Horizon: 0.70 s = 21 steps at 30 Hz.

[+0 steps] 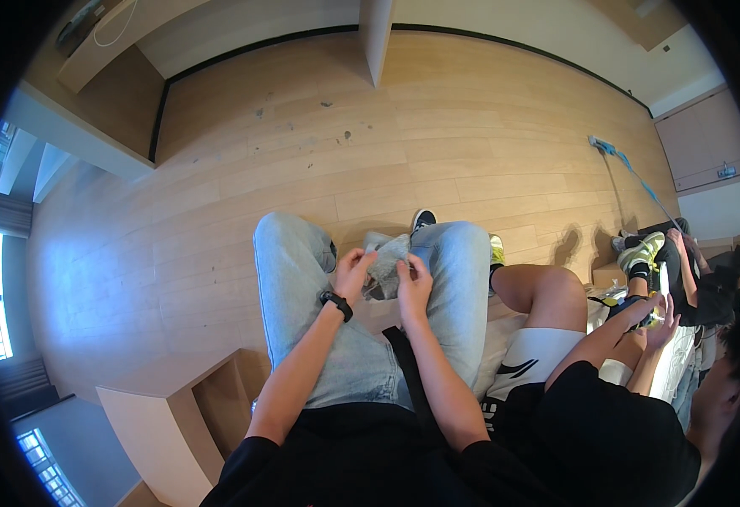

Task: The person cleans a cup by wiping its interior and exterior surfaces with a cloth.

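Between my knees, a small crumpled piece of grey fabric (390, 269) is stretched between my two hands. My left hand (352, 274) pinches its left side with thumb and fingers. On the right edge, my right hand (413, 279) grips it in the same way. The fabric looks textured; its exact kind cannot be told. A paler grey part (375, 241) shows just behind its upper left, and I cannot tell whether it belongs to the same piece. A black wristband (337, 305) is on my left wrist, and a black strap (408, 364) crosses my lap.
Close on my right sits a person in a black shirt (611, 431), hands raised over their lap. Farther right are other people and a mop with a blue head (601, 146). A wooden cabinet (154, 412) stands at my left. Dark marks (346, 135) spot the wood floor (294, 177).
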{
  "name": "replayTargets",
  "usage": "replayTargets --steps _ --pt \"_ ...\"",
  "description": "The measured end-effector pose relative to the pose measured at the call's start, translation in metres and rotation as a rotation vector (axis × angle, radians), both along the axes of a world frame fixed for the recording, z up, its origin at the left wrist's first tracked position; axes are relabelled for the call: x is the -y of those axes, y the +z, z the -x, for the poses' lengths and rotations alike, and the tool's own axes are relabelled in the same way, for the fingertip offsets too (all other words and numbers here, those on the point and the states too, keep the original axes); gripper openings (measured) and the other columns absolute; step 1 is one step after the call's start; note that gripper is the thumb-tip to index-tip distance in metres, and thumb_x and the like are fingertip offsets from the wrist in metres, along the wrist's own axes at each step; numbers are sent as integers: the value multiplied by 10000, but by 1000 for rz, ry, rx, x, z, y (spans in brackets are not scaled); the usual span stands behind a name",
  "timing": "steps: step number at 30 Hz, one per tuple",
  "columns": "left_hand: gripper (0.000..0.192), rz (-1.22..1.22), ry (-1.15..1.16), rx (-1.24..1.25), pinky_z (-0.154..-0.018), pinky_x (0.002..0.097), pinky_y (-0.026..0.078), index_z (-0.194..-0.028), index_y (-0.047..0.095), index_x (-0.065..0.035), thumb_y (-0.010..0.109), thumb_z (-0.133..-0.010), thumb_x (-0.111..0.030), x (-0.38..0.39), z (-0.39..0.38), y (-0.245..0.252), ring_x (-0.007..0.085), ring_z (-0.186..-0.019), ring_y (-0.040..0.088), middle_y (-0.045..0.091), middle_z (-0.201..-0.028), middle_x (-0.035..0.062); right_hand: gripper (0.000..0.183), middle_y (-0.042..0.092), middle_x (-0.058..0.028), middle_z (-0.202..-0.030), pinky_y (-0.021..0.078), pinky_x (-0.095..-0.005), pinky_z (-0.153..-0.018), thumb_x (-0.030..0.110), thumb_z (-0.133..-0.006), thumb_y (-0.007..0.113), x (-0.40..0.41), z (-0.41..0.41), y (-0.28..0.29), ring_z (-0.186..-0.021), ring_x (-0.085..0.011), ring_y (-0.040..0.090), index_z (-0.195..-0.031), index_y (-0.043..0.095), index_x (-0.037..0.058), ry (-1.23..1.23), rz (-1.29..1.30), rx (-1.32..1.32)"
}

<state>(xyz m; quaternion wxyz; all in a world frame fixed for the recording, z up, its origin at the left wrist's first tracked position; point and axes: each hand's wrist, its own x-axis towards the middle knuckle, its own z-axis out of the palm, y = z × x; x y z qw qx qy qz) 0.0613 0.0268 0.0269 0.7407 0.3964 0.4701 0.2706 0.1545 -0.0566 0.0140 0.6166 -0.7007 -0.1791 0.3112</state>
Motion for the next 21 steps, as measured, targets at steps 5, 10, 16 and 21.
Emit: replayTargets --steps 5,10,16,21 --pt "343 89 67 53 -432 208 161 -620 416 -173 533 -910 -315 -5 3 0 14 -452 223 279 -522 -109 170 597 -29 -897 414 -234 -753 58 -875 524 -3 -7 3 -810 -95 530 -1022 574 -11 -184 -74 -59" --pt "381 55 111 55 -415 227 153 -574 434 -172 579 -886 -336 -5 4 8 16 -432 235 311 -508 -116 173 602 -28 -936 404 -228 -785 81 -907 511 -3 -14 8 -876 -92 529 -1057 557 8 -318 -151 -68" --pt "376 129 -8 117 -405 229 158 -559 423 -174 590 -869 -304 -4 9 11 23 -410 239 329 -489 -104 197 604 -37 -940 412 -228 -781 141 -931 500 -7 -20 32 -895 -97 528 -1072 544 10 -340 -194 -95" --pt "362 72 -62 112 -412 227 165 -563 380 -172 582 -855 -245 -1 10 15 22 -426 239 293 -504 -103 241 623 -65 -1021 405 -231 -847 130 -924 475 0 -34 32 -944 -111 537 -1073 579 -28 124 -198 -229"
